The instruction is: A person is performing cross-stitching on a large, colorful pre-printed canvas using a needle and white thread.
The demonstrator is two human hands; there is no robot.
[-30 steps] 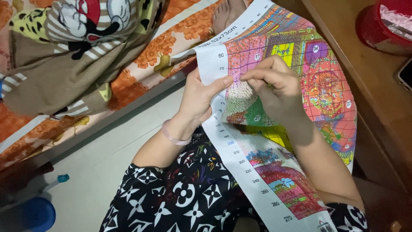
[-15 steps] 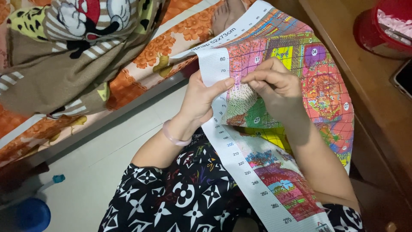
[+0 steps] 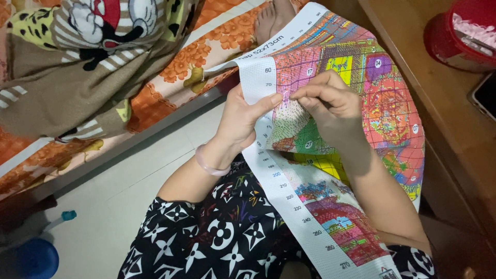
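Note:
A large cross-stitch canvas with a bright printed grid pattern and a white numbered border lies over my lap. My left hand grips its white edge, thumb on top and fingers underneath; a pale pink bangle circles that wrist. My right hand rests on the canvas with thumb and forefinger pinched together over the pink stitched patch, apparently on a needle too thin to make out. My black clothing with white flower shapes shows below.
A mattress with an orange flowered sheet and a brown cartoon blanket lies at the left. A wooden table at the right carries a red container and a dark phone. A blue cup stands on the tiled floor.
My right hand has shifted slightly up and left over the pink stitched area, fingers still pinched. My left hand keeps its hold on the canvas edge.

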